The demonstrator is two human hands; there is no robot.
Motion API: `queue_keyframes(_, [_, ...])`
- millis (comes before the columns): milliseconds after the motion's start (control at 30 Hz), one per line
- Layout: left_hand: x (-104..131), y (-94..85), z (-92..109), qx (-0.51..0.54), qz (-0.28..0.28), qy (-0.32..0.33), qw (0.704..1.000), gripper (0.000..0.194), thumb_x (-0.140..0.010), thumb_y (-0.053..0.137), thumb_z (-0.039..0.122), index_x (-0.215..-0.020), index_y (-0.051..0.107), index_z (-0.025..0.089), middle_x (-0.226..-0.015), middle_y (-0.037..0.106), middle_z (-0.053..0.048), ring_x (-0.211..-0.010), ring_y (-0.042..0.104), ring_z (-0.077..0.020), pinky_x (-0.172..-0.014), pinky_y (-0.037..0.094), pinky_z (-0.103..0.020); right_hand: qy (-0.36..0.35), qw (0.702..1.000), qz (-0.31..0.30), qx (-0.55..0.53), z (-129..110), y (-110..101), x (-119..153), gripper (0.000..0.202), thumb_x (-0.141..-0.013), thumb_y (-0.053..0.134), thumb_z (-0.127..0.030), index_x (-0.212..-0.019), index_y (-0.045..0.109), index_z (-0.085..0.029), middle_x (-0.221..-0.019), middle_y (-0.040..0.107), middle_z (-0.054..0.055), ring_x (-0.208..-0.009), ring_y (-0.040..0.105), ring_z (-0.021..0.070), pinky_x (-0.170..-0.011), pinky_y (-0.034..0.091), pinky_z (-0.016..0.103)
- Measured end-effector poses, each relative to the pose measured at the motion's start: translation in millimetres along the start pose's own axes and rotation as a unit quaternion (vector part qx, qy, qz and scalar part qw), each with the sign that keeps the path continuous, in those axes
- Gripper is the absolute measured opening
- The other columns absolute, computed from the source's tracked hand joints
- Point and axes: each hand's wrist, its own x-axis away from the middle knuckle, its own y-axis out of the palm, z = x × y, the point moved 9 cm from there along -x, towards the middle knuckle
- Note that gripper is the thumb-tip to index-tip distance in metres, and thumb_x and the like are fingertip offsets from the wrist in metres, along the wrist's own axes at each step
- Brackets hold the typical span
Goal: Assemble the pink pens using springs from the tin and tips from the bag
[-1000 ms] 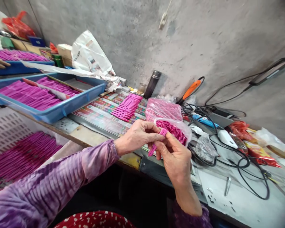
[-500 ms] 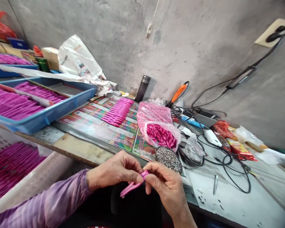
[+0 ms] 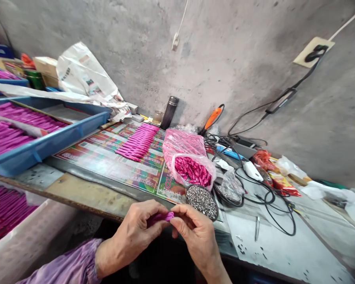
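Observation:
A small pink plastic piece (image 3: 169,216) is pinched in my left hand (image 3: 136,230), most of it hidden behind the fingers. Thumb and fingertips of my right hand (image 3: 195,232) close on its exposed end. Just beyond my right hand sits a round dish of small metal parts (image 3: 202,202). Behind that dish lies an open pink plastic bag (image 3: 183,148) full of small dark pink pieces. On the colourful printed mat (image 3: 106,165), long pink pieces (image 3: 138,142) are lined up in a row.
At left, a blue tray (image 3: 68,138) holds many pink pieces. A black bottle (image 3: 169,113) and an orange-handled tool (image 3: 212,118) stand by the wall. Tangled black cables (image 3: 273,203), a snack packet (image 3: 281,183) and tweezers (image 3: 257,228) lie to the right.
The pink piece has turned from slanting down below my hands to lying mostly inside my left hand's grip. The surroundings have shifted left in view.

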Motion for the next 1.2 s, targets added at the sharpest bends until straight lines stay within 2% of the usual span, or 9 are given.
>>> queue_keyframes(100, [3, -2.0, -1, -0.029, 0.0, 0.022, 0.999, 0.008, -0.09, 0.065, 0.021, -0.089, 0.073, 0.018, -0.075, 0.071, 0.001, -0.066, 0.064, -0.0113, -0.062, 0.044, -0.019, -0.05, 0.983, 0.013, 0.177, -1, -37, -13, 0.021, -0.095, 0.062, -0.037, -0.091, 0.074, -0.02, -0.066, 0.067, 0.0, -0.055, 0.064, 0.0151, -0.057, 0.053, 0.025])
queue_keyframes(200, [6, -4.0, -2, -0.04, 0.001, 0.035, 0.999, 0.007, -0.091, 0.064, 0.019, -0.09, 0.071, 0.019, -0.077, 0.073, 0.001, -0.068, 0.067, -0.0113, -0.063, 0.045, -0.018, -0.094, 0.894, 0.068, 0.433, 6, -82, -32, 0.029, -0.099, 0.051, -0.037, -0.09, 0.073, -0.021, -0.087, 0.075, 0.006, -0.076, 0.071, 0.0199, -0.071, 0.056, 0.03])
queue_keyframes(333, [7, -6.8, -1, -0.051, 0.006, 0.044, 0.998, 0.007, -0.09, 0.064, 0.017, -0.088, 0.07, 0.019, -0.073, 0.071, 0.002, -0.064, 0.066, -0.0101, -0.059, 0.044, -0.017, -0.062, 0.839, 0.075, 0.536, 35, -121, -61, 0.026, -0.094, 0.05, -0.024, -0.092, 0.076, -0.02, -0.091, 0.074, 0.009, -0.084, 0.068, 0.0251, -0.077, 0.051, 0.037])
queue_keyframes(533, [6, -9.3, -7, -0.066, 0.008, 0.046, 0.997, 0.007, -0.089, 0.064, 0.017, -0.087, 0.071, 0.019, -0.071, 0.071, 0.003, -0.06, 0.066, -0.009, -0.057, 0.043, -0.016, -0.041, 0.767, 0.002, 0.64, 62, -120, -90, 0.025, -0.087, 0.056, -0.01, -0.095, 0.078, -0.02, -0.097, 0.071, 0.011, -0.099, 0.06, 0.0282, -0.078, 0.045, 0.035])
queue_keyframes(667, [4, -11.3, -9, -0.059, 0.012, 0.045, 0.997, 0.007, -0.088, 0.065, 0.016, -0.087, 0.071, 0.019, -0.071, 0.071, 0.004, -0.061, 0.067, -0.0082, -0.056, 0.044, -0.014, -0.044, 0.743, -0.04, 0.666, 72, -115, -98, 0.028, -0.09, 0.054, -0.008, -0.096, 0.078, -0.021, -0.098, 0.069, 0.01, -0.099, 0.057, 0.027, -0.076, 0.043, 0.034])
queue_keyframes(800, [1, -11.8, -9, -0.052, 0.013, 0.047, 0.997, 0.007, -0.088, 0.066, 0.014, -0.087, 0.071, 0.02, -0.072, 0.071, 0.005, -0.062, 0.066, -0.0073, -0.057, 0.045, -0.013, -0.052, 0.746, -0.055, 0.661, 77, -114, -100, 0.028, -0.092, 0.05, -0.008, -0.092, 0.075, -0.021, -0.097, 0.068, 0.009, -0.096, 0.058, 0.0257, -0.075, 0.043, 0.033])
queue_keyframes(900, [0, -11.0, -8, -0.049, 0.008, 0.048, 0.998, 0.008, -0.088, 0.065, 0.014, -0.088, 0.07, 0.02, -0.072, 0.071, 0.005, -0.062, 0.066, -0.0071, -0.058, 0.044, -0.013, -0.057, 0.767, -0.042, 0.638, 76, -117, -101, 0.026, -0.09, 0.05, -0.01, -0.088, 0.073, -0.022, -0.095, 0.069, 0.009, -0.096, 0.059, 0.0248, -0.076, 0.044, 0.032])
queue_keyframes(1067, [1, -11.4, -7, -0.051, 0.0, 0.046, 0.998, 0.008, -0.09, 0.064, 0.016, -0.089, 0.07, 0.02, -0.074, 0.072, 0.003, -0.063, 0.067, -0.0089, -0.058, 0.045, -0.016, -0.071, 0.833, 0.031, 0.549, 60, -127, -93, 0.018, -0.087, 0.052, -0.02, -0.09, 0.07, -0.019, -0.09, 0.072, 0.01, -0.084, 0.065, 0.0249, -0.077, 0.05, 0.036])
queue_keyframes(1200, [4, -11.8, -5, -0.055, -0.003, 0.034, 0.998, 0.008, -0.091, 0.064, 0.017, -0.09, 0.071, 0.019, -0.076, 0.073, 0.002, -0.066, 0.068, -0.01, -0.06, 0.046, -0.017, -0.077, 0.892, 0.07, 0.44, 38, -118, -65, 0.018, -0.09, 0.052, -0.028, -0.094, 0.067, -0.019, -0.084, 0.074, 0.006, -0.068, 0.068, 0.0192, -0.067, 0.057, 0.032])
